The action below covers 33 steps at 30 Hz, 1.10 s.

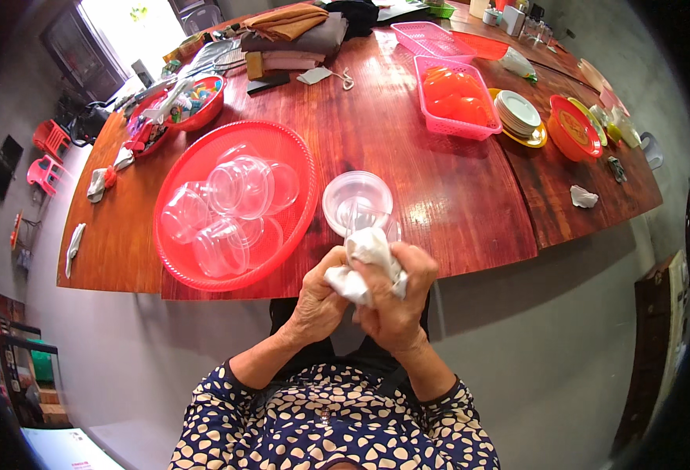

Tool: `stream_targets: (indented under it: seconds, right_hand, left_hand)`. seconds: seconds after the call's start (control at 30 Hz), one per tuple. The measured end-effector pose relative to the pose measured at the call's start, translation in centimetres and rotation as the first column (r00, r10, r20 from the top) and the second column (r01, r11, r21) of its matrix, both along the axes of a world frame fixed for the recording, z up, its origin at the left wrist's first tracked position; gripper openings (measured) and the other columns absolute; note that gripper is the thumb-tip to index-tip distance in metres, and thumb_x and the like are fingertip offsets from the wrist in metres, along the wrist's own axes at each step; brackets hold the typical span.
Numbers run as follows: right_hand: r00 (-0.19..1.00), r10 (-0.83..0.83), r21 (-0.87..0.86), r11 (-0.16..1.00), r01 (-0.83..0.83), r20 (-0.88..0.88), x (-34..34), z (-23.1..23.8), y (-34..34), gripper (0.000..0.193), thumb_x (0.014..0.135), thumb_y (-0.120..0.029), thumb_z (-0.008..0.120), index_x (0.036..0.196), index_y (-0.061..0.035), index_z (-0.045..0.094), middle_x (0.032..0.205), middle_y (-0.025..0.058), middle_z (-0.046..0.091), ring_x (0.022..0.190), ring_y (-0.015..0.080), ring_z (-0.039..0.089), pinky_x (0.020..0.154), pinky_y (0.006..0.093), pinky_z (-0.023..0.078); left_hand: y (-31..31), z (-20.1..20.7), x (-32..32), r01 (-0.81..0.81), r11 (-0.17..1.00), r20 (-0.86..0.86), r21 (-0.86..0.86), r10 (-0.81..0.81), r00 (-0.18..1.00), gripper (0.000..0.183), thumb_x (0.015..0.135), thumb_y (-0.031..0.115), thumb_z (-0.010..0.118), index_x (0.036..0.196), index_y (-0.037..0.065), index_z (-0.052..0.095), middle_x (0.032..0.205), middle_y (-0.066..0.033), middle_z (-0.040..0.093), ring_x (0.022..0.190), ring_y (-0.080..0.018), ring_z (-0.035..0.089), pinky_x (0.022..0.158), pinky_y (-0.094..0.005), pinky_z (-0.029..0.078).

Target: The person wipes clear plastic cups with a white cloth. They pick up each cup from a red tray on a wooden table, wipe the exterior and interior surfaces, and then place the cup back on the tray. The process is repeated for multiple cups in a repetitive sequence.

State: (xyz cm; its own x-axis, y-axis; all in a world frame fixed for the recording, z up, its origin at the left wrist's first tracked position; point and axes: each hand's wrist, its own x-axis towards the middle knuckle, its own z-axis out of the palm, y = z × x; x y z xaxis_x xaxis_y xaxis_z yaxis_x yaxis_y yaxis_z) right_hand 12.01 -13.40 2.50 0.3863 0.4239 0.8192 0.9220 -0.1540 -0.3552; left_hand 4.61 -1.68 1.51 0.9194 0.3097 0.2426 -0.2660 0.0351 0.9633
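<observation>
Just beyond the table's front edge, my hands are close together around a crumpled white cloth or tissue (370, 249). My right hand (400, 301) is closed on the cloth, its fingers bunched and slightly blurred. My left hand (321, 296) is closed beside it, gripping a clear plastic cup (374, 222) whose near part the cloth hides. Behind the cup, clear plastic bowls (356, 184), seemingly nested, stand on the table. To the left lies a round red plastic tray (302, 172) with several clear plastic cups (239, 184) tipped on their sides in it.
Red baskets of small items (204, 113) stand at the left. Folded cloths (294, 35) are piled at the back. Toward the right are a pink basket (458, 131) with orange-red items, white plates (519, 110) and an orange bowl (574, 129). The wooden table (470, 204) ends before me.
</observation>
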Motion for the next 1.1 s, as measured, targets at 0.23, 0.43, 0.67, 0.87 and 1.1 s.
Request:
stream_targets:
  seconds: [0.23, 0.43, 0.67, 0.87, 1.1]
  right_hand:
    - [0.765, 0.247, 0.170, 0.969, -0.180, -0.595, 4.0, 0.3, 2.2, 0.019, 0.079, -0.009, 0.064, 0.096, 0.0000, 0.063, 0.087, 0.0173, 0.062, 0.073, 0.0302, 0.063, 0.064, 0.0372, 0.049]
    - [0.699, 0.276, 0.155, 0.960, -0.233, -0.659, 5.0, -0.3, 3.1, 0.010, 0.080, -0.006, 0.060, 0.086, 0.0014, 0.062, 0.069, 0.0130, 0.059, 0.062, 0.0223, 0.060, 0.056, 0.0344, 0.047]
    - [0.966, 0.258, -0.109, 0.960, -0.258, -0.010, -1.4, -1.1, 1.5, 0.031, 0.074, -0.009, 0.067, 0.104, -0.0072, 0.064, 0.115, 0.0164, 0.051, 0.107, 0.0331, 0.052, 0.088, 0.0433, 0.043]
    - [0.856, 0.398, 0.069, 0.915, -0.398, -0.330, 2.4, 0.6, 1.0, 0.037, 0.068, 0.001, 0.067, 0.106, -0.0022, 0.063, 0.108, 0.0172, 0.059, 0.098, 0.0325, 0.057, 0.083, 0.0396, 0.047]
    - [-0.129, 0.634, 0.606, 0.631, -0.484, -0.763, 6.2, -1.7, 0.7, 0.029, 0.083, -0.006, 0.062, 0.112, -0.0019, 0.060, 0.098, 0.0086, 0.064, 0.090, 0.0122, 0.060, 0.080, 0.0257, 0.051]
  left_hand:
    - [-0.3, -1.3, -2.2, 0.105, 0.994, -0.115, -0.038, -0.108, 0.987, 0.020, 0.098, 0.007, 0.048, 0.116, 0.001, 0.055, 0.106, -0.0036, 0.062, 0.097, -0.0057, 0.053, 0.087, -0.0224, 0.043]
    - [-0.3, -1.4, -2.7, 0.058, 0.998, -0.049, 0.032, -0.056, 0.997, 0.021, 0.098, 0.004, 0.045, 0.117, 0.001, 0.054, 0.119, -0.0089, 0.061, 0.104, -0.0093, 0.054, 0.093, -0.0261, 0.043]
    - [0.6, -4.4, -3.7, -0.076, 0.997, 0.031, 0.020, 0.075, 0.997, 0.032, 0.091, -0.001, 0.056, 0.122, 0.003, 0.051, 0.113, -0.0026, 0.057, 0.108, -0.0107, 0.051, 0.095, -0.0291, 0.042]
    - [0.4, -2.1, -4.3, 0.160, 0.986, -0.120, -0.038, -0.163, 0.979, 0.020, 0.096, 0.004, 0.051, 0.116, 0.002, 0.054, 0.114, -0.0052, 0.059, 0.108, -0.0107, 0.051, 0.094, -0.0267, 0.042]
    - [0.0, -2.0, -4.4, 0.328, 0.943, 0.006, -0.055, -0.329, 0.944, 0.019, 0.095, -0.002, 0.048, 0.113, 0.003, 0.052, 0.135, -0.0184, 0.050, 0.125, -0.0226, 0.047, 0.102, -0.0375, 0.039]
